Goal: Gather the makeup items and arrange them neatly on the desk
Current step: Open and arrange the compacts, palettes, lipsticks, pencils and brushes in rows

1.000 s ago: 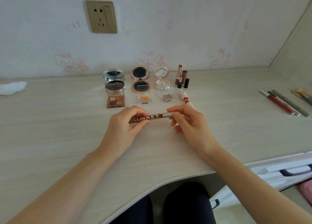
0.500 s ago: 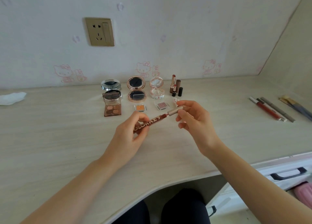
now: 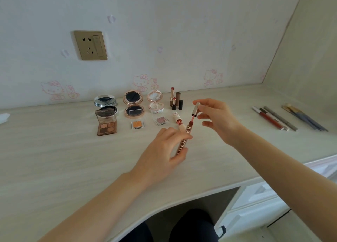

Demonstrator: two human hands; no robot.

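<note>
My left hand [image 3: 162,152] grips a dark red lip gloss tube [image 3: 185,138] tilted up over the desk [image 3: 54,159]. My right hand [image 3: 217,117] pinches its silver cap [image 3: 195,109], lifted off the tube with the pink wand showing between them. Behind stand an open brown eyeshadow palette [image 3: 106,122], a silver compact [image 3: 105,101], a rose-gold compact [image 3: 134,105], a clear pink compact [image 3: 155,102], two small single-shadow pans [image 3: 138,124] [image 3: 161,120], upright lipsticks [image 3: 175,99] and a small rabbit-topped lipstick [image 3: 177,118].
Several pencils and liners [image 3: 274,118] and brushes [image 3: 304,117] lie at the right of the desk. A white tissue [image 3: 3,117] sits at the far left edge. A wall socket [image 3: 90,45] is above. White drawers [image 3: 273,205] stand under the desk's right side.
The tube swung from level to steeply tilted in my left hand. My right hand pulled the cap up and off, drawing out the wand. The camera tipped upward.
</note>
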